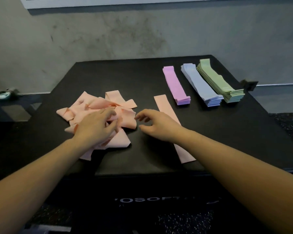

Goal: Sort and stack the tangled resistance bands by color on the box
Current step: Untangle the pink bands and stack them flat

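Fingers (111,114) of left hand (95,127) pinch pink bands (91,108).

A gym was suggested by the black padded plyo box (159,78), speckled rubber flooring (287,125) and stained concrete wall (125,31).

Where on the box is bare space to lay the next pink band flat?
Bare black box top lies behind the pink pile, left of the purple stack. A strip between pile and flat pink band is partly taken by the right hand. Crowded: far right, with purple, blue and green stacks.
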Action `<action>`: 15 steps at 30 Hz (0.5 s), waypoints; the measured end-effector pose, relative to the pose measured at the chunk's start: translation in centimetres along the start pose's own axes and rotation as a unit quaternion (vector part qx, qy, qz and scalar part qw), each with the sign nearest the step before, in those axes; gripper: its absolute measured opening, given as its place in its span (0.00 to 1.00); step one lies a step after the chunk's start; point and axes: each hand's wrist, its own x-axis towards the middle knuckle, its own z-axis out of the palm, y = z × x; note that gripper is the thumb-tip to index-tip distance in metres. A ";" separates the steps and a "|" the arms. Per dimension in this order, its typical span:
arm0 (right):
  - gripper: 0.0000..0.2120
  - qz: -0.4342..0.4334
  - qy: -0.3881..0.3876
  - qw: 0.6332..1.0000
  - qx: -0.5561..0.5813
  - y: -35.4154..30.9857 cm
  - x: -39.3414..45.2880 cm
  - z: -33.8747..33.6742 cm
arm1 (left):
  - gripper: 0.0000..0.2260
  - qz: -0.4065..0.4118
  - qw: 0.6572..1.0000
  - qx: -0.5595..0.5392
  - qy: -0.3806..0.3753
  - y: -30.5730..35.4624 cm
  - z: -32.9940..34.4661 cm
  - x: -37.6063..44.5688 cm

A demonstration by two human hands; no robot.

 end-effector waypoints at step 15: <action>0.15 0.023 0.038 0.994 -0.103 -0.6 5.2 4.0 | 0.16 0.008 0.997 -0.033 0.072 -1.7 2.7 -1.2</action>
